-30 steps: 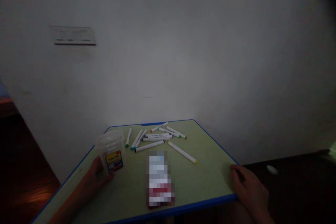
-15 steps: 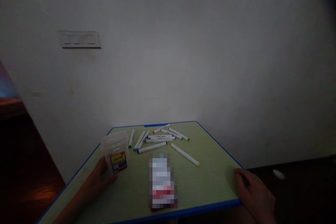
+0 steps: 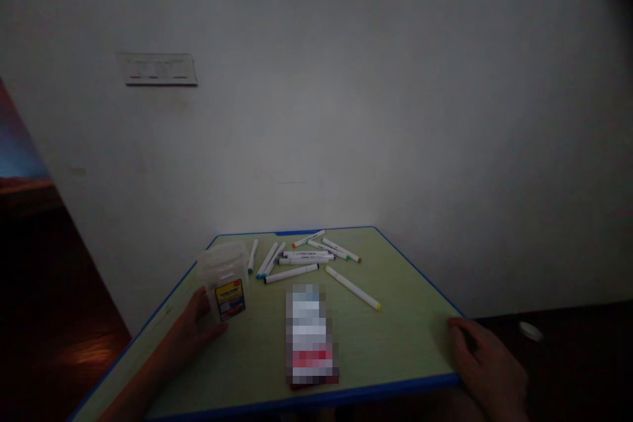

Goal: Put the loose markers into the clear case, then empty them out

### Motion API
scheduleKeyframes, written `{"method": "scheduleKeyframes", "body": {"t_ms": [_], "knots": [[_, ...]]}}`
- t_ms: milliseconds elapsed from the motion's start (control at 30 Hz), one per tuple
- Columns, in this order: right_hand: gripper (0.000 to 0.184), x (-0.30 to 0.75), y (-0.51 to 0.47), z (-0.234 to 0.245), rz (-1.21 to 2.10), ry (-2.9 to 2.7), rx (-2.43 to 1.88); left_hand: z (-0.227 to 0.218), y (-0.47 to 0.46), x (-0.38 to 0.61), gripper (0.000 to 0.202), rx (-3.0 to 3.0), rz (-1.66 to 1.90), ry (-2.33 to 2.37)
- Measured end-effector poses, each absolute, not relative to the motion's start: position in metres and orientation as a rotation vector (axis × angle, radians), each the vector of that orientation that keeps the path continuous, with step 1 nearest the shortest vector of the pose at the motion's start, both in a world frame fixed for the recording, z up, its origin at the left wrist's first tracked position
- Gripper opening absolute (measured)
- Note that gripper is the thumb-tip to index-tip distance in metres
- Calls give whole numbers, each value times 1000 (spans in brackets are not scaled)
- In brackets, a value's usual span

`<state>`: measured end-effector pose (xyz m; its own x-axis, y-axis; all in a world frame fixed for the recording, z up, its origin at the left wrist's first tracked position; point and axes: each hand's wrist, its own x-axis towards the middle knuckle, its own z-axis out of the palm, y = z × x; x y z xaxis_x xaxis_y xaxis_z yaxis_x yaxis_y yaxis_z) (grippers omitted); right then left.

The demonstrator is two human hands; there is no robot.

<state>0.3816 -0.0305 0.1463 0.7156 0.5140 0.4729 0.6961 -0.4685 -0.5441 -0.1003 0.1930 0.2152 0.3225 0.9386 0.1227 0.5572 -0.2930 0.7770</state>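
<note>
My left hand (image 3: pixel 190 323) is closed around the lower left side of a clear plastic container (image 3: pixel 230 267). The container stands at the table's left side, a yellow and dark label on its front. My right hand (image 3: pixel 489 359) rests at the right front corner of the table, its fingers curled in and nothing visible in them. Several white markers with coloured ends lie loosely at the back of the table, right of the container. The one with yellow ends (image 3: pixel 353 288) lies apart, nearest my right hand.
The pale green table (image 3: pixel 395 349) has a blue edge and stands against a grey wall. A blurred-out phone-shaped object (image 3: pixel 310 336) lies near its front edge. A switch plate (image 3: pixel 158 70) is on the wall. On the dark floor at right lies a small white object (image 3: pixel 531 331).
The whole view has shifted slightly, so everything appears a little further right and higher. Both hands, the container and the markers keep their places on the table.
</note>
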Motion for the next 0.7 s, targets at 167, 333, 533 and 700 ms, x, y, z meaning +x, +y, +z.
{"method": "scheduleKeyframes", "body": {"t_ms": [167, 333, 533, 700], "knots": [[48, 382, -31, 145, -317, -922, -2156, 217, 191, -100, 79, 1990, 784, 1282], [48, 379, -30, 148, -348, -909, -2138, 217, 190, -100, 77, 1990, 787, 1312], [49, 380, -30, 147, -358, -931, -2117, 214, 193, -102, 84, 1980, 821, 1342], [48, 381, -32, 146, -349, -935, -2127, 214, 193, -102, 83, 1983, 843, 1315]]}}
